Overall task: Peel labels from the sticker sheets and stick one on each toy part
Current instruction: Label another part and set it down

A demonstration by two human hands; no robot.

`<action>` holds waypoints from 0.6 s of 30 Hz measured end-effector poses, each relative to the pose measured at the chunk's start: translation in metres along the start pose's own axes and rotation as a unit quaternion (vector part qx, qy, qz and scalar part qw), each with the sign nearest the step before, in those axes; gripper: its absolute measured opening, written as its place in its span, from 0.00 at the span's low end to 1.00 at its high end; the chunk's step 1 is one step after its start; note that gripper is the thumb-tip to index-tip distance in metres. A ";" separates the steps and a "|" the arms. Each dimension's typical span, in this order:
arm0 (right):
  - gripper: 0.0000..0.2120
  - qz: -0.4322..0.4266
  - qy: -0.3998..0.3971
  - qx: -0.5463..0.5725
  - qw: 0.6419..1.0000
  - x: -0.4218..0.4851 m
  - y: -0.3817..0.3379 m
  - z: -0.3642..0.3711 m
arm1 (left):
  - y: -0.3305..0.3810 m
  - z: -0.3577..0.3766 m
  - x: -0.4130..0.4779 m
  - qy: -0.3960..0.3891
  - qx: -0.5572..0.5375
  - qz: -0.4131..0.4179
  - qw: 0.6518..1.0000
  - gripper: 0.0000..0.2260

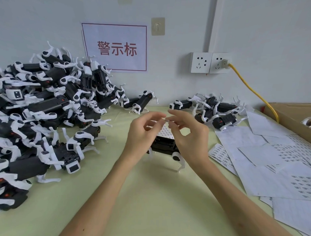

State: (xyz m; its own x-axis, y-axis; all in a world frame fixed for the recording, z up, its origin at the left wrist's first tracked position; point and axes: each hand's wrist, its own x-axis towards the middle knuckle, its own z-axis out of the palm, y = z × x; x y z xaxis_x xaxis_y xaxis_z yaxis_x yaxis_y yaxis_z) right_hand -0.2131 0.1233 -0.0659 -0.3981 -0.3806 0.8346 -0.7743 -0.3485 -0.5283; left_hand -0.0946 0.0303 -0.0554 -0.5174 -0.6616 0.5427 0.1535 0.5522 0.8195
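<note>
Left hand (142,133) holds paper sheet (165,131); right hand (189,136), label (167,120).

Toy part (165,144): upper body hidden behind the left hand (143,133) and right hand (189,136). Sticker sheet (166,132): mostly covered by fingers. Label (167,120) at the fingertips: too small to read. Toy pile (36,113): cut off at the left edge. Cardboard box (292,119) and loose sheets (273,166): cut off at the right.
</note>
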 end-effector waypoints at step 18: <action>0.14 0.033 -0.004 -0.010 0.999 -0.002 -0.004 0.000 | 0.003 0.005 -0.003 0.025 0.053 0.022 0.998 0.05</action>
State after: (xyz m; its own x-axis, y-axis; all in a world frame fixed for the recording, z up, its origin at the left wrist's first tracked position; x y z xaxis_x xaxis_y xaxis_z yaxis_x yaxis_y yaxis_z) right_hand -0.2088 0.1259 -0.0653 -0.4451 -0.4085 0.7969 -0.7558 -0.3059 -0.5790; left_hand -0.0967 0.0364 -0.0555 -0.4692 -0.6586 0.5883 0.0847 0.6296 0.7723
